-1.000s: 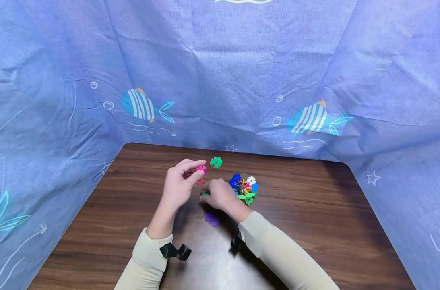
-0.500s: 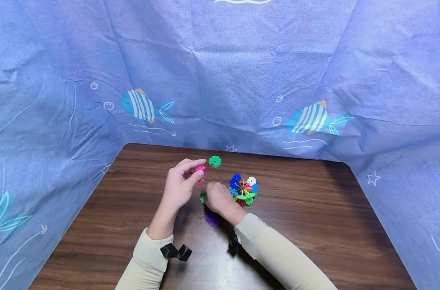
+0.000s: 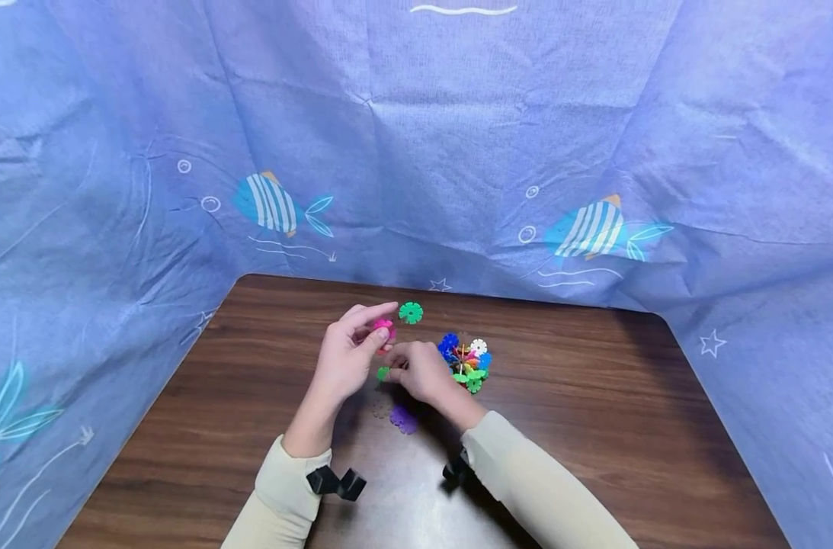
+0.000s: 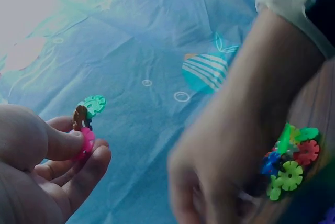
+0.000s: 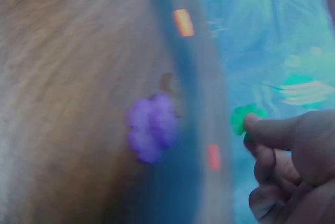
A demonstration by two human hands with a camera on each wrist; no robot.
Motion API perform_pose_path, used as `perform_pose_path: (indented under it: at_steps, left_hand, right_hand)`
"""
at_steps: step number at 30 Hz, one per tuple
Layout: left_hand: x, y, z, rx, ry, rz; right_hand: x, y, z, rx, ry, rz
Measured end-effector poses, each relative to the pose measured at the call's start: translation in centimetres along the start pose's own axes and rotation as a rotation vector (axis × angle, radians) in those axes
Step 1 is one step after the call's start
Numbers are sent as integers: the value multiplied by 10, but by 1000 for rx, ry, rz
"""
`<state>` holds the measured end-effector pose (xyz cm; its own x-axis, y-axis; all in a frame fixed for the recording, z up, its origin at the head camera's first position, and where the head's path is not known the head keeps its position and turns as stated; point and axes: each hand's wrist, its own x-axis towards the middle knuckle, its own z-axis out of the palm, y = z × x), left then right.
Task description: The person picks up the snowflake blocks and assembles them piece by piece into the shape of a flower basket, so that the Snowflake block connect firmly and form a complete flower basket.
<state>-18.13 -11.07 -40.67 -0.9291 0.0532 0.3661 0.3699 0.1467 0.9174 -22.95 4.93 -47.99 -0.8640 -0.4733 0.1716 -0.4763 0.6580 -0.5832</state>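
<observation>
My left hand [image 3: 347, 354] pinches a pink notched snowflake disc [image 3: 384, 329] between thumb and fingers. In the left wrist view a brown disc [image 4: 80, 116] and a green disc [image 4: 95, 105] stand in a row above the pink one. A bit of red shows just below the pink disc in the head view. Close on the right, my right hand [image 3: 423, 374] holds another green disc [image 5: 242, 119] between thumb and forefinger, its edge poking out past the fingertips. Below this hand a purple disc [image 3: 403, 419] lies on the table, a brown disc [image 3: 380, 410] beside it.
A cluster of many-coloured snowflake discs [image 3: 472, 364] stands on the table just right of my right hand. The wooden table [image 3: 594, 427] reaches back to a blue fish-print cloth [image 3: 457, 175] that hangs behind and at both sides.
My right hand has shifted slightly, and the green disc at its fingertips shows more plainly. My left hand keeps its grip on the pink disc. The head view has tilted a little.
</observation>
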Motion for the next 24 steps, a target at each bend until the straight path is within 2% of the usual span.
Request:
perform_pose_path:
  at_steps: [5, 10, 14, 18, 21, 24]
  left_hand:
    - [-1, -3, 6, 42, 15, 18]
    - [-2, -4, 12, -6, 1, 27]
    - [-2, -4, 16, -48, -32, 1]
    - [-2, -5, 18, -66, -63, -16]
    - [-2, -5, 20, -61, -81, -15]
    - [-2, -6, 21, -47, -96, -18]
  right_hand:
    - [-13, 3, -32, 262, 130, -2]
    - [-29, 9, -62, 531, 281, 4]
    - [-39, 12, -76, 699, 395, -10]
    - [-44, 15, -81, 782, 487, -25]
    - [-46, 18, -81, 786, 529, -30]
    - [-45, 22, -79, 776, 536, -47]
